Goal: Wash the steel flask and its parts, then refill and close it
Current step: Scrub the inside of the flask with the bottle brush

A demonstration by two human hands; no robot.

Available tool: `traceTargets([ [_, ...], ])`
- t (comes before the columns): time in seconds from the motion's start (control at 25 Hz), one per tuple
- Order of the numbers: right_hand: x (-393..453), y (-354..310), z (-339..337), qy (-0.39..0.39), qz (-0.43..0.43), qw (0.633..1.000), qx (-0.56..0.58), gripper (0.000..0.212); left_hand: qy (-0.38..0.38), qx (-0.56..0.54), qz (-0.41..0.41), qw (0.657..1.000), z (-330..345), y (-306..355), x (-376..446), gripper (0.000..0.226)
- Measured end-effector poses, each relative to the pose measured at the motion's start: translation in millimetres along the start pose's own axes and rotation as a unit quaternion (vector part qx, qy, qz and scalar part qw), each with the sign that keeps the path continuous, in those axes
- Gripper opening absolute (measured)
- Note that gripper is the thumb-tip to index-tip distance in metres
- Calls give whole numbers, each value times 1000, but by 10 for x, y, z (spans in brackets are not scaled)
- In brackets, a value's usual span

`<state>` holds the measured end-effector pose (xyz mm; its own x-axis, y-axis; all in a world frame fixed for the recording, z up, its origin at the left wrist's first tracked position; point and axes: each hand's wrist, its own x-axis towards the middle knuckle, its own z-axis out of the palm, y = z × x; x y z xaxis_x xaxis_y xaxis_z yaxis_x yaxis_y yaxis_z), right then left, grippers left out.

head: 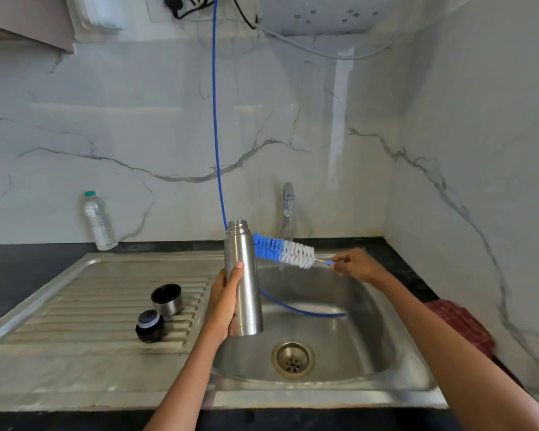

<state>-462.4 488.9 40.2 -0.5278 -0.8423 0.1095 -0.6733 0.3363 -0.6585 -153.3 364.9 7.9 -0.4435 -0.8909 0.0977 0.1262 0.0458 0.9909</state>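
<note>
Over sink: left hand grips flask upright; right hand, pinching brush, should align bristles with mouth.

A clear plastic water bottle with a teal cap stands at centre left against the marble wall. A red checked cloth lies at lower right. A socket board sits at top centre.
</note>
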Motion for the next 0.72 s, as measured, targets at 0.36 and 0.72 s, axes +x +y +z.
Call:
traceTargets([
  [0.36,328,-198,240,-24,-21,996,-80,40,38,72,3,997,45,-206,81,37],
  [0.72,283,-404,365,-39,69,994,75,22,36,91,6,995,47,-224,115,35],
])
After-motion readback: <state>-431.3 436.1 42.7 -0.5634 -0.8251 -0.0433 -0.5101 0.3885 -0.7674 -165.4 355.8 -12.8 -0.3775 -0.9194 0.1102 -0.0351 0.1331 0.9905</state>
